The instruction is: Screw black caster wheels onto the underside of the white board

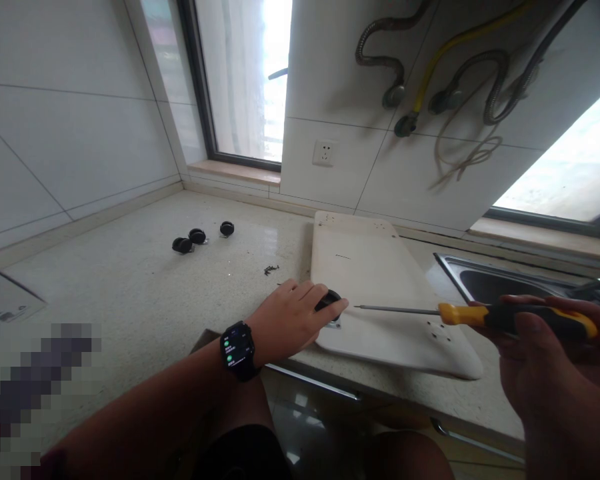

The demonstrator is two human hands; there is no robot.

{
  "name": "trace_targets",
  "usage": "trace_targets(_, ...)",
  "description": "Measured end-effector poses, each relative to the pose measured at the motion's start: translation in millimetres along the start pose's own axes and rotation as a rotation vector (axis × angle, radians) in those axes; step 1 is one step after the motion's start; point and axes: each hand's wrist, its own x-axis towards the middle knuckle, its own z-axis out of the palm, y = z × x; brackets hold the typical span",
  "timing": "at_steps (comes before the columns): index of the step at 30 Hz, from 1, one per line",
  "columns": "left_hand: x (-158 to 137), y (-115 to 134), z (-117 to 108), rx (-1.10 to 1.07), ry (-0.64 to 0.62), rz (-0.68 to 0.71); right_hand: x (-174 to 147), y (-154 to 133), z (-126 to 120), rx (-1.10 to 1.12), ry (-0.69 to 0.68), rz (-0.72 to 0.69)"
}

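Note:
My left hand (294, 319), with a smartwatch on its wrist, closes around a black caster wheel (331, 300). The caster's metal plate rests at the near left corner of a white board (365, 280) with rounded corners. In my right hand (555, 360) is a screwdriver (465, 313) with a yellow and black handle. Its shaft points left, the tip above the board and a little right of the caster. Screw holes show at the board's other corners. A small heap of dark screws (271, 269) lies left of the board.
Several things surround the board: three black casters (197, 236) on the speckled countertop (145, 287), a steel sink (500, 280) at the right, and a white box (5, 297) at the far left. Hoses (430, 67) and a socket (323, 153) are on the tiled wall.

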Motion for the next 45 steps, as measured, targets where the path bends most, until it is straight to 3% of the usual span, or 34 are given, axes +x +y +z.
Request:
trace_targets(11, 0, 0, 1, -0.008, 0.011, -0.019, 12, -2, 13, -0.032, -0.010, -0.070)
trace_targets(25, 2, -5, 3, -0.083, 0.033, -0.076, 11, -12, 47, -0.091, -0.422, -0.104)
trace_targets(33, 2, -6, 1, -0.086, 0.019, -0.075, 14, -16, 54, -0.142, -0.551, -0.086)
trace_targets(40, 1, -7, 4, -0.076, 0.042, -0.057, 19, -27, 58, -0.305, -0.645, -0.148)
trace_targets(45, 1, -5, 3, -0.094, 0.033, -0.073, 24, -38, 68, -0.376, -0.789, -0.215)
